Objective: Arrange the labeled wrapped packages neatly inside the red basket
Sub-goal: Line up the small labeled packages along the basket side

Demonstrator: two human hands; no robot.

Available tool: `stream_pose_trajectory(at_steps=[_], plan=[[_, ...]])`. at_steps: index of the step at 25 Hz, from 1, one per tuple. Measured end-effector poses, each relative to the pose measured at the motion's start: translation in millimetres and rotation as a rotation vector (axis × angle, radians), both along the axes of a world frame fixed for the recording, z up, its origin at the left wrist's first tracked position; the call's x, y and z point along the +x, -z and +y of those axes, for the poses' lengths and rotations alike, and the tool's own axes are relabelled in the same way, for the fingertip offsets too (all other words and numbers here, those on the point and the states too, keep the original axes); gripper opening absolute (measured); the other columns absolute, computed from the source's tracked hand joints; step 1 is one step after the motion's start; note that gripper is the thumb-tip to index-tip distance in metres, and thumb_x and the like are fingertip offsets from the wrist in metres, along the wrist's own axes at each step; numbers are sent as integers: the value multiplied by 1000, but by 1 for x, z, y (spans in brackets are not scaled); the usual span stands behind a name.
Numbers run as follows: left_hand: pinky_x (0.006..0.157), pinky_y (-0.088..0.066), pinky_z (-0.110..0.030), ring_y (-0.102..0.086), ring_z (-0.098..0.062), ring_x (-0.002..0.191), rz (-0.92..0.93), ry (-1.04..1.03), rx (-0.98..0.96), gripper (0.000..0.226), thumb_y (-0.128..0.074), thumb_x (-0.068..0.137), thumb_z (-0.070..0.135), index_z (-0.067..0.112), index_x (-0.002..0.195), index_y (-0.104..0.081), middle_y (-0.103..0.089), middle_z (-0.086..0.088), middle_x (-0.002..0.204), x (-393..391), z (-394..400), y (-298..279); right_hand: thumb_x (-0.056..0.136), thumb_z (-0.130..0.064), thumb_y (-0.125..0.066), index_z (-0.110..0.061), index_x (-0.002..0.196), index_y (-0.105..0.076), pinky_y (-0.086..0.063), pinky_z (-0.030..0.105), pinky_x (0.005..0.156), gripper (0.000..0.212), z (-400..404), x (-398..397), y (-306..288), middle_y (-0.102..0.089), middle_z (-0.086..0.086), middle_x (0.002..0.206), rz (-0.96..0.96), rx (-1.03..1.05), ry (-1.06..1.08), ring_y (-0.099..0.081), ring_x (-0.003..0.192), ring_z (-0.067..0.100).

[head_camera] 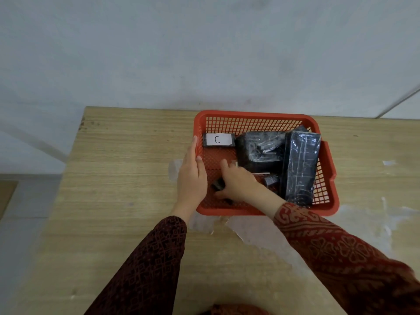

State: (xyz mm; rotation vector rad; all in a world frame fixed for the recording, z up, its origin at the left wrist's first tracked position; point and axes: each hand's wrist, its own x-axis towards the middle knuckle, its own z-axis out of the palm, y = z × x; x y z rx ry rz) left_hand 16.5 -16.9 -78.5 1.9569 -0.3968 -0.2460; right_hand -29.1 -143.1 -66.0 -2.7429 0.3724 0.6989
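Observation:
A red mesh basket stands on the wooden table. Inside, a small black package with a white label "C" lies at the far left. A wide black wrapped package sits in the middle, and a long black package leans along the right wall. Another small black package peeks out beside my right wrist. My left hand rests flat against the basket's left wall, fingers extended. My right hand is inside the basket's near left part, fingers curled on a small black package, mostly hidden.
The wooden table ends at a pale wall behind the basket. Its left edge drops to the floor. Whitish patches of clear film or residue lie on the table in front of and to the right of the basket.

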Motion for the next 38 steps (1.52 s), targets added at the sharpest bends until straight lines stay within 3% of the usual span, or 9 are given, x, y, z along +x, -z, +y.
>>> stream_pose_trajectory(at_steps=[4, 7, 12, 16, 20, 24, 29, 34, 38], plan=[[112, -35, -39, -36, -12, 138, 10, -4, -11, 50, -29, 101, 21, 27, 150, -19, -33, 2, 154, -1, 0, -2, 85, -40, -61, -4, 97, -56, -46, 32, 64, 38, -32, 21, -14, -61, 8, 90, -10, 360, 188, -60, 85, 26], [113, -34, -38, -36, -13, 138, 25, 1, -24, 50, -29, 102, 19, 27, 150, -19, -33, 2, 154, -1, 1, -4, 92, -32, -51, 1, 89, -60, -35, 29, 56, 34, -42, 44, -20, -59, 10, 81, -27, 359, 147, -55, 76, 24], [109, -39, -40, -42, -19, 135, 43, -2, -14, 50, -28, 102, 21, 31, 150, -18, -35, 2, 154, -1, 1, -4, 86, -14, -61, -6, 123, -49, -46, 34, 82, 40, -43, 76, -18, -59, 15, 119, -35, 222, -39, -57, 105, 30], [112, -34, -29, -36, -11, 138, 8, -2, -13, 51, -29, 102, 21, 30, 151, -19, -30, 6, 156, -2, 1, -4, 84, -4, -60, -14, 131, -47, -45, 33, 78, 50, -39, 80, -17, -57, 14, 127, -109, 267, -61, -57, 105, 29], [103, -44, -32, -48, -19, 128, 17, -7, -16, 50, -28, 102, 22, 31, 150, -19, -40, -2, 151, 0, 0, -2, 79, -12, -68, -16, 111, -56, -44, 24, 53, 34, -36, 56, -18, -67, 15, 102, -333, 337, 299, -59, 73, 21], [92, -29, 4, -39, 13, 122, -6, -19, -23, 49, -29, 101, 22, 26, 150, -22, -35, 8, 152, 1, 0, -1, 74, -30, -76, -14, 98, -49, -53, 35, 59, 39, -11, 23, -7, -63, 5, 80, -560, 204, 506, -62, 71, 24], [106, -37, -21, -43, -11, 132, -16, -21, 2, 49, -30, 101, 23, 29, 150, -21, -38, 4, 152, 0, 2, 1, 80, -48, -67, -8, 104, -42, -47, 38, 61, 53, 6, 15, 15, -65, 17, 95, -417, 35, 528, -65, 87, 37], [97, -25, 4, -36, -6, 135, -17, -30, -4, 49, -31, 101, 21, 26, 149, -23, -36, 4, 153, 1, 0, 4, 84, -60, -53, -3, 111, -49, -40, 34, 58, 64, 6, 27, 21, -68, 15, 100, -352, -156, 399, -67, 90, 36], [98, -20, 6, -32, -4, 136, -16, -26, -11, 49, -31, 101, 20, 23, 150, -24, -35, 4, 153, 1, 0, 4, 85, -62, -49, -3, 103, -58, -40, 33, 60, 63, 2, 40, 22, -70, 13, 99, -234, -148, 447, -67, 91, 32]])
